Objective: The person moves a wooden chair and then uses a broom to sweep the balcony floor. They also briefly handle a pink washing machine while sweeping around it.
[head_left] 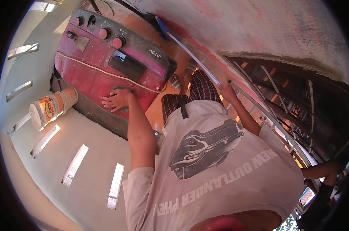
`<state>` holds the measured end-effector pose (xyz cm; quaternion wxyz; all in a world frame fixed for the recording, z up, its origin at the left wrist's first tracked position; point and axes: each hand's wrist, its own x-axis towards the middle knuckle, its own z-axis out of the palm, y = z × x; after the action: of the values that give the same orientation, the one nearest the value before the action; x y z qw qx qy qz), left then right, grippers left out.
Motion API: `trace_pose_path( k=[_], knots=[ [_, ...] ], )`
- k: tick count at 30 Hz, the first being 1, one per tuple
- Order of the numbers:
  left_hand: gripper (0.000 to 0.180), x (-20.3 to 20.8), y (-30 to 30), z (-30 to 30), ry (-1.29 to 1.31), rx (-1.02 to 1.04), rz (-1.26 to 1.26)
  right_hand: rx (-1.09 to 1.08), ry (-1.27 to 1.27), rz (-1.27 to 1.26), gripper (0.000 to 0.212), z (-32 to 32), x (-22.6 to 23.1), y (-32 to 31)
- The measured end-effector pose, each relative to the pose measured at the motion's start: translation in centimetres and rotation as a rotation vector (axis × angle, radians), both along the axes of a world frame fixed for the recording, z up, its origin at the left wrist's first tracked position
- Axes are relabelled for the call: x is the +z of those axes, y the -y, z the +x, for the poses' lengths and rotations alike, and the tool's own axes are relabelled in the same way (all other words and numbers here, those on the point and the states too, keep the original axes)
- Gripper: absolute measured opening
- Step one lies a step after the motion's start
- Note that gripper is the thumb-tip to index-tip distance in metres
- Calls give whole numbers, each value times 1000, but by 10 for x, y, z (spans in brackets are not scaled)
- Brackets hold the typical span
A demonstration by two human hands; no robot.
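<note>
My left hand [118,99] rests with its fingers spread on the near edge of a dusty pink-and-grey washing machine [97,79]. Under the palm is a dark, rounded patch that I cannot make out. A pale cord [105,72] runs loosely across the machine's top, close to that hand. My right hand [227,91] is closed around the lower end of a broom [193,57] with a pale blue stick. Its dark bristles lie at the far end, against the foot of the wall beyond the machine.
Pink knobs [118,41] line the machine's dark control panel. A white-and-yellow bucket [53,107] lies beside it, by a wall with slit openings [75,165]. Metal railing [255,100] borders a dark opening at right. Another person's arm [320,170] shows at far right.
</note>
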<state>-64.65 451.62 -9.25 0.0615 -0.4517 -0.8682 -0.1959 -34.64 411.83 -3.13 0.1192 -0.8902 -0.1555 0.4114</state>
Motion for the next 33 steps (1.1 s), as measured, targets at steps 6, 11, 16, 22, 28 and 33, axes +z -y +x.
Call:
trace_pose_path(
  k=[6,11,16,22,28,33],
  knots=[
    [47,4,1,3,30,-4,-4,155,194,-141,44,2,-86,-127],
    [47,6,1,4,36,-5,-28,53,60,-269,47,15,-134,-109],
    [48,3,0,3,28,-28,-25,-23,38,-462,52,11,-119,47],
    [47,1,-1,4,25,3,-2,-165,3,-706,45,-64,-35,225],
    [48,-1,-3,5,-1,7,28,-180,174,-789,41,-95,52,268],
    [49,-5,-3,1,43,17,51,-212,134,-748,36,-88,124,254]
  ],
)
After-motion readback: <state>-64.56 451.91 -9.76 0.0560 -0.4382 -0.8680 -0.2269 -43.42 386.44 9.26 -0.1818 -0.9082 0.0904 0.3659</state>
